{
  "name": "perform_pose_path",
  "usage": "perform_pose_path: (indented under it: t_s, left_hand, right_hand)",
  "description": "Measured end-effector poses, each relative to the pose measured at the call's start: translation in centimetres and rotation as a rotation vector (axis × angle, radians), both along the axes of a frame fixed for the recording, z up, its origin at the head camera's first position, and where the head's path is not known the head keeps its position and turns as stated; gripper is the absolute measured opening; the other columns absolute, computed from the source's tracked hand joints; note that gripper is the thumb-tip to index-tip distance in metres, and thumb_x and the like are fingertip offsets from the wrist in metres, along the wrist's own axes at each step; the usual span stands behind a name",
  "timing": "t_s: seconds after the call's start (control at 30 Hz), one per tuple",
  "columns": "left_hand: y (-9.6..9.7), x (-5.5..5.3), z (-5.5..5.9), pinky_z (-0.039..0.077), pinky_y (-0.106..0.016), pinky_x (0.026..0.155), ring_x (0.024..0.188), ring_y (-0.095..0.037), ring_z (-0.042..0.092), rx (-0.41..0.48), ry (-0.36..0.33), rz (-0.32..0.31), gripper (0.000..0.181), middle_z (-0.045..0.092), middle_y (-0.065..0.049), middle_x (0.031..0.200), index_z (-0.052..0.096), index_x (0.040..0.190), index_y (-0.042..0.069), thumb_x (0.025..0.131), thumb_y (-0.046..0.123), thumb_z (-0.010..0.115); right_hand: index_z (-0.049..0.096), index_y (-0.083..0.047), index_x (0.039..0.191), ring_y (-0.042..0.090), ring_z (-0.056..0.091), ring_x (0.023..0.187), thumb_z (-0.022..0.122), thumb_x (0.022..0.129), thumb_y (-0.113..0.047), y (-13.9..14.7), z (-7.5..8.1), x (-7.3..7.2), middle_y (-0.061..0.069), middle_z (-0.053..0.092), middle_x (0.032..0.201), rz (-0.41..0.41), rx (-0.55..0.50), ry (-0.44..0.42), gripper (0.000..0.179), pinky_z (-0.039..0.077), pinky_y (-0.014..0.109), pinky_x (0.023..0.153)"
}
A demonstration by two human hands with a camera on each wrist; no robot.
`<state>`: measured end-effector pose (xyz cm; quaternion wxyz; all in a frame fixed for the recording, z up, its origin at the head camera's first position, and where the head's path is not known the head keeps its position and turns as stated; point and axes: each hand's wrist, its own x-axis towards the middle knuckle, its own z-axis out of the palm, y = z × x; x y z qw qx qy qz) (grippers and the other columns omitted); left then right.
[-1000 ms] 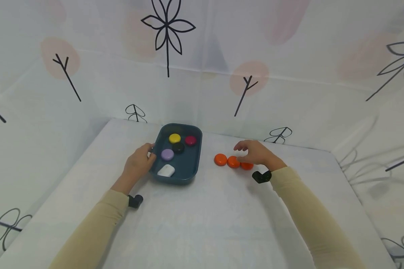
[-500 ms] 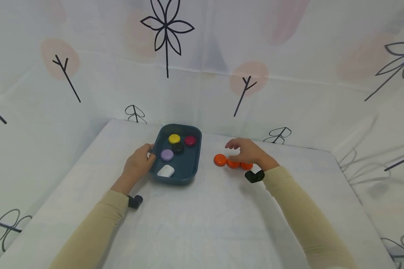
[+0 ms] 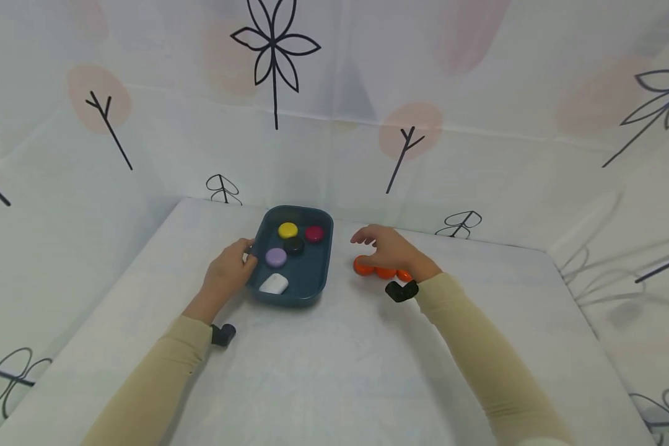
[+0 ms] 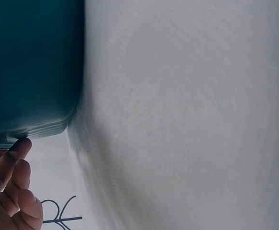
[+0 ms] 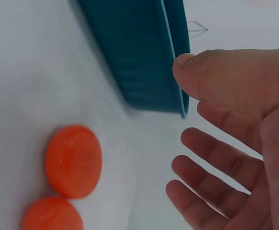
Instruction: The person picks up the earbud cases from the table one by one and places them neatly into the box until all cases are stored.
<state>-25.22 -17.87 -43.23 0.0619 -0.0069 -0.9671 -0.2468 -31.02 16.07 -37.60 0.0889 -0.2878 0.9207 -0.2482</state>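
My left hand grips the left side of a dark teal tray; in the left wrist view a fingertip meets the tray's lip from outside. Yellow, dark red, black and lilac rounded pieces lie in the tray, with a white squarish one near its front. To its right, glossy orange round pieces form a row on the table. Over them hovers my right hand, fingers loosely spread and holding nothing. It partly covers the leftmost orange piece; two orange pieces show in the right wrist view.
The white-covered table reaches back to a patterned cloth backdrop just behind the tray. More cloth hangs at the left and right sides. Dark bands with small devices sit at both wrists.
My right hand has moved left along the orange row, from its right end toward the leftmost piece, nearer the tray. My left hand and the tray have stayed put.
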Motion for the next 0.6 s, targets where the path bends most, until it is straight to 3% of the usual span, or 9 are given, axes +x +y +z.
perform_pose_path:
  t_s: [0.2, 0.6]
  left_hand:
    - [0.0, 0.0, 0.0, 0.045, -0.038, 0.073, 0.083, -0.02, 0.052, 0.001, 0.0, 0.0, 0.045, 0.055, -0.011, 0.116, 0.041, 0.127, 0.009, 0.087, 0.028, 0.039]
    - [0.0, 0.1, 0.1, 0.045, -0.038, 0.073, 0.085, -0.02, 0.053, 0.019, 0.007, -0.008, 0.044, 0.055, -0.01, 0.117, 0.042, 0.126, 0.009, 0.086, 0.027, 0.041]
  right_hand:
    - [0.058, -0.016, 0.107, 0.017, 0.051, 0.096, 0.066, 0.074, -0.022, -1.9, 0.2, 0.0, -0.003, 0.057, 0.104, 0.099, -0.047, 0.059, 0.035, 0.044, 0.037, 0.086]
    - [0.058, -0.011, 0.11, 0.019, 0.051, 0.099, 0.067, 0.073, -0.022, -5.2, 0.2, 0.6, 0.003, 0.057, 0.108, 0.175, -0.111, 0.039, 0.04, 0.044, 0.04, 0.087]
